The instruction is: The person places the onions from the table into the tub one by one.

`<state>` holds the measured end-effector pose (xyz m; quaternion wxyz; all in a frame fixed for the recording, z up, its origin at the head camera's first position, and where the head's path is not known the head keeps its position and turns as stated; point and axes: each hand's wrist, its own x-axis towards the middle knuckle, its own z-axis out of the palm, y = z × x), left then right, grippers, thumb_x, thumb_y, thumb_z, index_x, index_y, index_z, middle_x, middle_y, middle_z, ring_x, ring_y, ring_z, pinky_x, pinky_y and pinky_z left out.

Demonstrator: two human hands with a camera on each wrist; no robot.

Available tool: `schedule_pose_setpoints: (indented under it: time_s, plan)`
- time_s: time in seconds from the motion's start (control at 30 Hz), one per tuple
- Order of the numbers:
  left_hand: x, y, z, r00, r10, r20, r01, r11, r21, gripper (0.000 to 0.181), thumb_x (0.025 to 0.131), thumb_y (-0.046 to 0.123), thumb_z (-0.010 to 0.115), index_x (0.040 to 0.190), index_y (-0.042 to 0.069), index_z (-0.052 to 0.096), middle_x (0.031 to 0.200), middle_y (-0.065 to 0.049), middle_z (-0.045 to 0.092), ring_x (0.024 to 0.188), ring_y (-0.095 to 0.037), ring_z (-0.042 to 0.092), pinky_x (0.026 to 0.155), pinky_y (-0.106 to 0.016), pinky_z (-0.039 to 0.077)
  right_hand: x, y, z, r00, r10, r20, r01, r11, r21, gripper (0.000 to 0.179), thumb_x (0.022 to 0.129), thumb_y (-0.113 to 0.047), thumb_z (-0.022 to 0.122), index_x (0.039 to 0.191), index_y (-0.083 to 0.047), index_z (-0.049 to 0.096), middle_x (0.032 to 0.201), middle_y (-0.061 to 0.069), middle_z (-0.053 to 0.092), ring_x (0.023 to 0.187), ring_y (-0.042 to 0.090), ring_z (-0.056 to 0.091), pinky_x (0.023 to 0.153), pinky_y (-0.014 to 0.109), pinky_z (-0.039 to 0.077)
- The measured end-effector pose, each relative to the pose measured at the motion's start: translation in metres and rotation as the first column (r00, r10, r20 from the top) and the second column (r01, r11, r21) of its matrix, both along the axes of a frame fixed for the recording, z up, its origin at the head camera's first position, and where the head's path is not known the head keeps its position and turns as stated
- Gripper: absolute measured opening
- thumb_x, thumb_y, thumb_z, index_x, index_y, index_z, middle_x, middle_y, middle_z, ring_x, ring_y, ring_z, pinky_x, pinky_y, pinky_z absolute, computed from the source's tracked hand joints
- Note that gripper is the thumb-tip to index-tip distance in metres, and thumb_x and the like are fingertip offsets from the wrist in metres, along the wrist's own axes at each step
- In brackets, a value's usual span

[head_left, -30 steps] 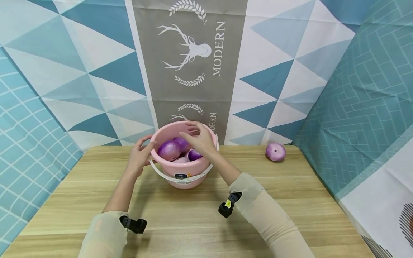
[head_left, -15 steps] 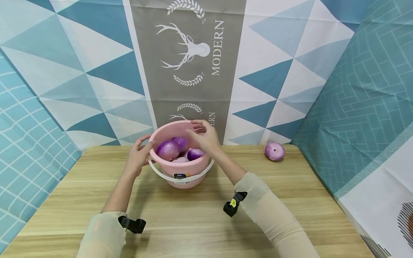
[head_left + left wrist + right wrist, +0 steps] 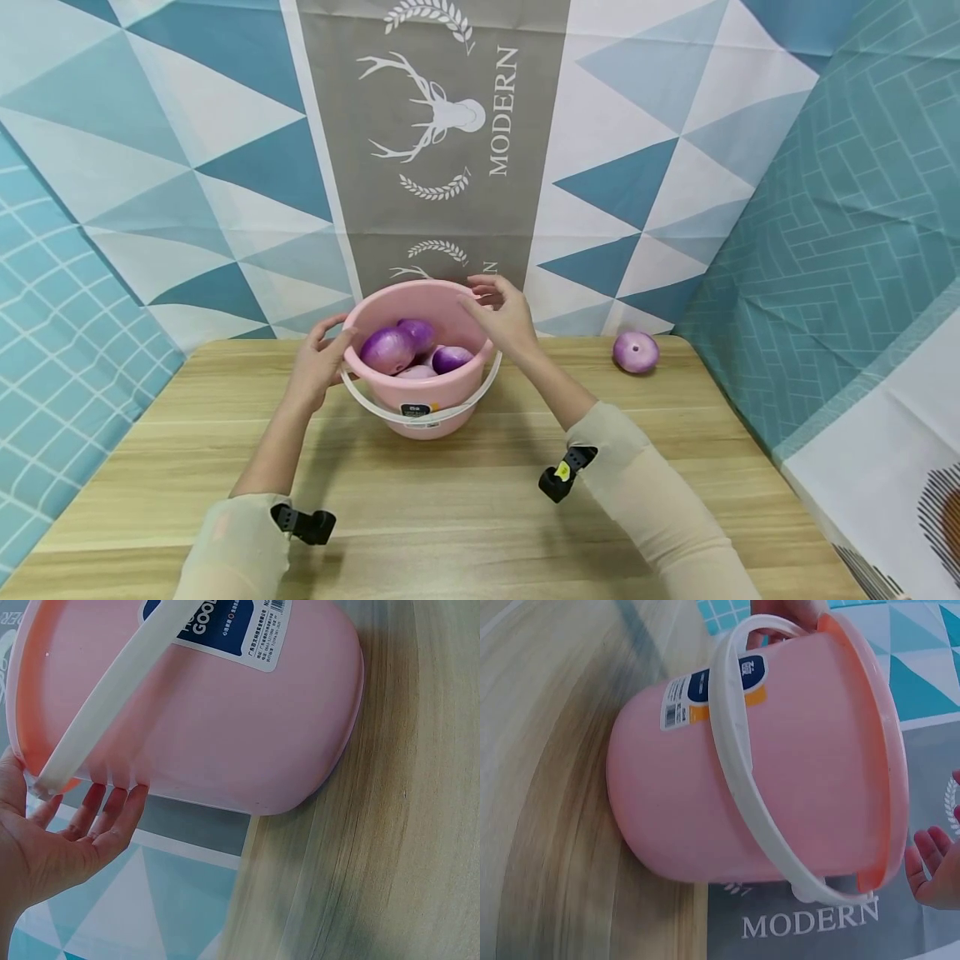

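Note:
A pink bucket (image 3: 442,393) with a white handle (image 3: 450,414) stands upright on the table. Inside lie several purple onions (image 3: 387,350), partly hidden by the front rim. My left hand (image 3: 318,362) holds the bucket at its left rim, the thumb by the rim and the fingertips against the outer wall in the left wrist view. Beside the right rim is my right hand (image 3: 508,318), fingers loosely bent and holding nothing. The right wrist view shows a small gap between this hand (image 3: 936,871) and the rim.
One more purple onion (image 3: 636,352) lies at the back right of the wooden table (image 3: 420,517). A patterned cloth wall (image 3: 637,108) rises directly behind the table, with blue cloth sides left and right.
My right hand has moved right, from over the bucket's inside to beside its right rim. My left hand stays at the left rim. The head view has shifted slightly.

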<state>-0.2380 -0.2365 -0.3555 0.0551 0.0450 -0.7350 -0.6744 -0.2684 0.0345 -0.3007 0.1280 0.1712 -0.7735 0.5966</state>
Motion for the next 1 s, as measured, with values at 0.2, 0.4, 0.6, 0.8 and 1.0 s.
schedule_pose_setpoints:
  time_s: [0.2,0.4,0.6,0.8,1.0]
  plan:
    - [0.000,0.000,-0.001,1.000,-0.004,-0.003,0.004,1.000,-0.007,0.059,0.093,0.036,0.054,0.142,0.011,0.034,0.119,-0.017,0.045,0.068,-0.002,0.061,0.063,-0.027,0.060,-0.003,0.015,-0.003,1.000,-0.023,-0.011,0.023,1.000,0.004,0.036,0.085,-0.018,0.069,0.117,-0.005,0.061,0.111,0.018,0.063,0.100,0.028,0.061,0.093,0.039,0.052]
    - [0.001,-0.001,-0.001,1.000,-0.012,-0.002,0.012,1.000,0.007,0.060,0.093,0.037,0.055,0.143,0.012,0.034,0.118,-0.016,0.045,0.069,-0.002,0.062,0.063,-0.027,0.060,-0.005,0.032,-0.004,0.998,-0.048,-0.026,0.049,0.998,0.027,0.038,0.085,-0.023,0.069,0.116,-0.005,0.061,0.112,0.017,0.062,0.101,0.027,0.060,0.093,0.040,0.051]
    - [0.001,-0.001,-0.001,1.000,-0.009,0.000,0.009,1.000,0.009,0.060,0.093,0.037,0.056,0.143,0.013,0.034,0.118,-0.015,0.045,0.068,-0.002,0.062,0.063,-0.026,0.060,-0.007,0.053,-0.006,0.994,-0.093,-0.049,0.096,0.994,0.048,0.037,0.085,-0.021,0.069,0.116,-0.004,0.061,0.110,0.015,0.062,0.099,0.028,0.060,0.087,0.036,0.054]
    - [0.002,-0.001,-0.001,1.000,-0.004,-0.002,0.004,1.000,0.014,0.058,0.093,0.036,0.055,0.142,0.013,0.035,0.118,-0.015,0.044,0.068,-0.002,0.062,0.062,-0.026,0.060,-0.009,0.071,-0.010,0.990,-0.132,-0.044,0.134,0.990,0.038,0.036,0.084,-0.020,0.069,0.115,-0.004,0.062,0.110,0.018,0.063,0.097,0.030,0.061,0.073,0.022,0.053]
    - [0.001,0.000,-0.002,1.000,-0.008,-0.012,0.008,1.000,0.012,0.058,0.093,0.035,0.055,0.142,0.013,0.034,0.121,-0.018,0.043,0.068,-0.002,0.062,0.062,-0.026,0.060,-0.004,0.088,-0.009,0.987,-0.162,0.000,0.162,0.986,0.050,0.036,0.085,-0.017,0.069,0.117,-0.002,0.061,0.112,0.020,0.061,0.099,0.032,0.060,0.073,0.018,0.050]
